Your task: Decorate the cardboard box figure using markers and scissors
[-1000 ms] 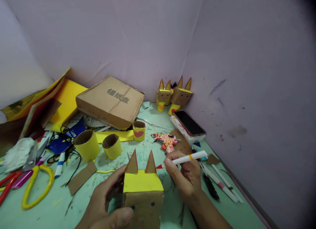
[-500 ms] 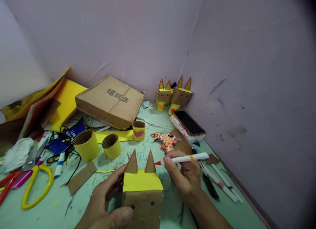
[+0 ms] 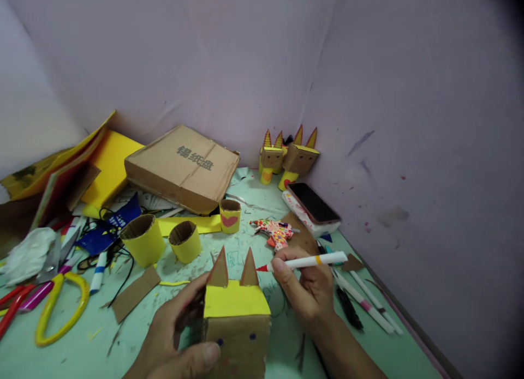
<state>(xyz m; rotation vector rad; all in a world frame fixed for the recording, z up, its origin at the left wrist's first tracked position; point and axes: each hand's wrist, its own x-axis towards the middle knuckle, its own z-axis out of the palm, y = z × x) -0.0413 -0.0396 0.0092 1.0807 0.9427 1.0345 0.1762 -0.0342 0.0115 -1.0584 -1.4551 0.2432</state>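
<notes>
My left hand (image 3: 176,335) grips a cardboard box figure (image 3: 236,330) with a yellow top, two dark dot eyes and two brown pointed ears (image 3: 233,269). It stands at the near edge of the green table (image 3: 123,341). My right hand (image 3: 305,289) holds a white marker with a red tip (image 3: 305,262). The tip sits just beside the right ear, nearly touching it.
Yellow paper-roll cups (image 3: 144,240) and a small heart cup (image 3: 230,216) stand mid-table. A flat cardboard box (image 3: 182,167), two finished eared figures (image 3: 289,158), a phone (image 3: 313,203), a patterned glue gun (image 3: 276,233), loose pens (image 3: 364,302) and yellow-handled scissors (image 3: 61,308) lie around.
The marker's red tip has crept left toward the right ear, and my right hand has risen slightly. My left hand and the box figure have stayed put.
</notes>
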